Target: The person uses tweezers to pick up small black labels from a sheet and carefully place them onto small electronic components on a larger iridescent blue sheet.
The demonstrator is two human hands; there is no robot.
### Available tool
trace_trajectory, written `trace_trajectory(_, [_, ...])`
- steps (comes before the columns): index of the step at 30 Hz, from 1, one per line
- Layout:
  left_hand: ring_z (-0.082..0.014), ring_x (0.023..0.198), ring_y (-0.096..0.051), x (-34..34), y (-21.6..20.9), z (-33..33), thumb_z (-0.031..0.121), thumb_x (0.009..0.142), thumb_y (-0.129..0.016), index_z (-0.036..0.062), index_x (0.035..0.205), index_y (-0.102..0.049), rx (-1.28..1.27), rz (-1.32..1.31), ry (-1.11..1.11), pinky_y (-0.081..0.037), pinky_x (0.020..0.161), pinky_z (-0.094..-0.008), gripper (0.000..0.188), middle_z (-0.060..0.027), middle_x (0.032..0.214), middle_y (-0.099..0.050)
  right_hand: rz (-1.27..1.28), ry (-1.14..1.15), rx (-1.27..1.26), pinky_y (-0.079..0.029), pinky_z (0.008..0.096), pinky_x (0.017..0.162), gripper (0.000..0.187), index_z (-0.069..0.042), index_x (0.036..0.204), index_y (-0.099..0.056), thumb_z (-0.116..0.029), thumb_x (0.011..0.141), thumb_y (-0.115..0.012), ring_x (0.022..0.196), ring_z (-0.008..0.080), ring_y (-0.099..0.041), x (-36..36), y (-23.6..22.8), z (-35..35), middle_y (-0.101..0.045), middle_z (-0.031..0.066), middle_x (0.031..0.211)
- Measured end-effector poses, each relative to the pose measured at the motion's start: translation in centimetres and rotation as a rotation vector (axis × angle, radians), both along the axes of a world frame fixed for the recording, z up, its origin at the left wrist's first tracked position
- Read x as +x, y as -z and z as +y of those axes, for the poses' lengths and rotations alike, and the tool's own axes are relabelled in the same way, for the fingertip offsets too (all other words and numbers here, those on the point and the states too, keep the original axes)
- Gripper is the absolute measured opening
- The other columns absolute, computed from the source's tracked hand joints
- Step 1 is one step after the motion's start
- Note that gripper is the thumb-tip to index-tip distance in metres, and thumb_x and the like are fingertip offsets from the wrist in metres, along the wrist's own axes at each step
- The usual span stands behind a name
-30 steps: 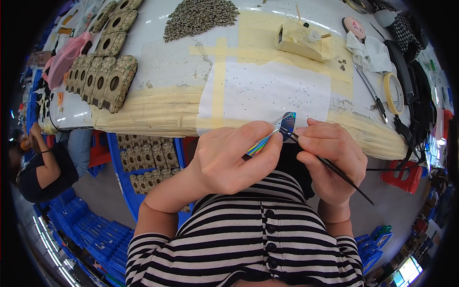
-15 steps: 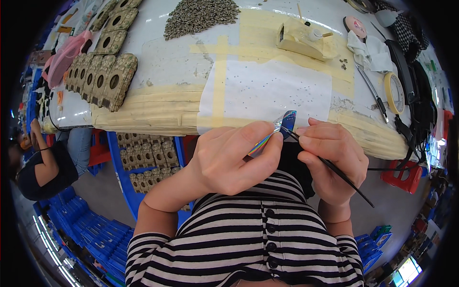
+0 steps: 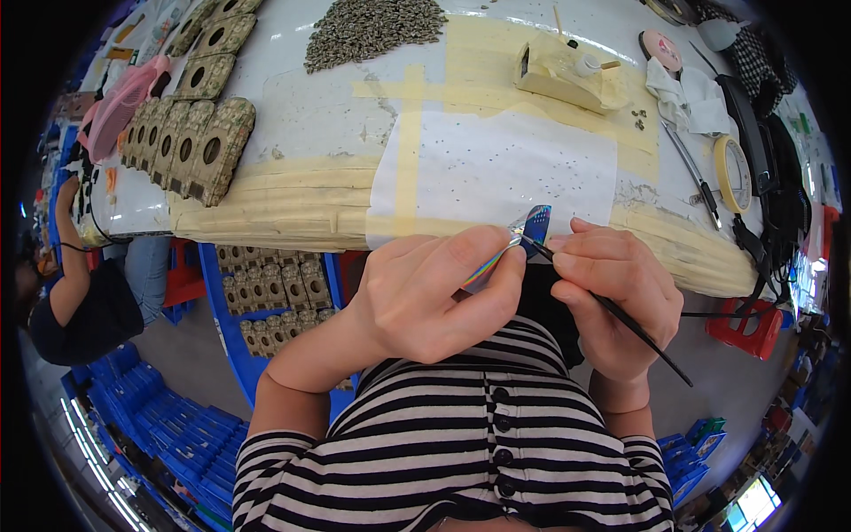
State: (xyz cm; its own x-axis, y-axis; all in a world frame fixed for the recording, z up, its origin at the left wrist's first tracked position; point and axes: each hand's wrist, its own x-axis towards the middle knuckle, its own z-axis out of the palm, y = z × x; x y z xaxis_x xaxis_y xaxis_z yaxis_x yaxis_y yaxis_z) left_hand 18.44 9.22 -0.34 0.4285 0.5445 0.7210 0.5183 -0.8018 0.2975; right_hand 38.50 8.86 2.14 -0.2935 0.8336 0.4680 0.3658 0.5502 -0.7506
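A shiny rainbow-coloured foil sheet (image 3: 538, 222) is pinched between the thumb and fingers of my left hand (image 3: 443, 297). Small light dots run in rows across its blue part. My right hand (image 3: 616, 293) grips a thin black-handled tool (image 3: 640, 332), like a fine brush or a pick; its kind is unclear. The tool's tip meets the foil beside my left fingertips. Both hands are held at the table's near edge, just in front of a white paper sheet (image 3: 496, 168) scattered with tiny specks.
A heap of small grey-brown pieces (image 3: 372, 34) lies at the back. Camouflage-patterned parts with round holes (image 3: 191, 151) stand at left, by a pink fan-like object (image 3: 124, 111). A taped box (image 3: 567, 75), tape roll (image 3: 732, 173) and knife-like tool (image 3: 691, 173) are at right. A co-worker (image 3: 89, 293) sits left.
My hands, the foil and the tool stay almost exactly where they were. At the left, the co-worker's arm has moved up toward the table.
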Motion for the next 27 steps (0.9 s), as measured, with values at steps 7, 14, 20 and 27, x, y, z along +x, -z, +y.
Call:
trace_trajectory(7, [-0.0108,0.054,-0.058,0.0,-0.1,-0.1,0.004,0.063,-0.071,0.0032,0.082,-0.068,-0.012,-0.004,-0.003,-0.042,0.042,-0.0227,0.019,-0.0099,0.087,-0.063,0.047,0.018,-0.012,-0.057,0.0391,0.085,0.019,-0.002,0.088,-0.070,-0.004,0.072,-0.079,0.081,0.0241,-0.069,0.0,0.1,0.1,-0.071,0.0112,0.087])
trace_trajectory(14, [-0.0205,0.072,-0.066,-0.7,-1.0,-1.0,-0.004,0.069,-0.073,0.0060,0.098,-0.073,-0.303,-0.017,0.041,-0.053,0.056,-0.0262,0.031,-0.0111,0.094,-0.066,0.124,0.211,-0.136,-0.052,0.0273,0.073,0.012,0.002,0.088,-0.069,-0.002,0.079,-0.075,0.076,0.0165,-0.065,1.1,1.1,0.3,-0.070,0.0101,0.084])
trace_trajectory(20, [-0.0165,0.070,-0.063,-0.4,-1.3,-0.5,-0.009,0.068,-0.074,0.0044,0.095,-0.072,-0.504,-0.215,0.111,-0.052,0.058,-0.0241,0.030,-0.0087,0.086,-0.065,0.225,0.296,-0.377,-0.045,0.0200,0.068,0.009,0.003,0.089,-0.067,-0.005,0.087,-0.070,0.073,0.0080,-0.057,1.8,2.3,1.0,-0.066,0.0031,0.081])
trace_trajectory(27, [-0.0177,0.071,-0.065,-0.1,-1.5,-0.7,-0.007,0.067,-0.076,0.0048,0.090,-0.072,-0.640,-0.218,0.121,-0.052,0.060,-0.0262,0.026,-0.0074,0.082,-0.065,0.268,0.279,-0.440,-0.047,0.0197,0.067,0.008,0.004,0.092,-0.065,-0.003,0.089,-0.068,0.073,0.0074,-0.059,1.3,1.6,1.9,-0.065,0.0041,0.081])
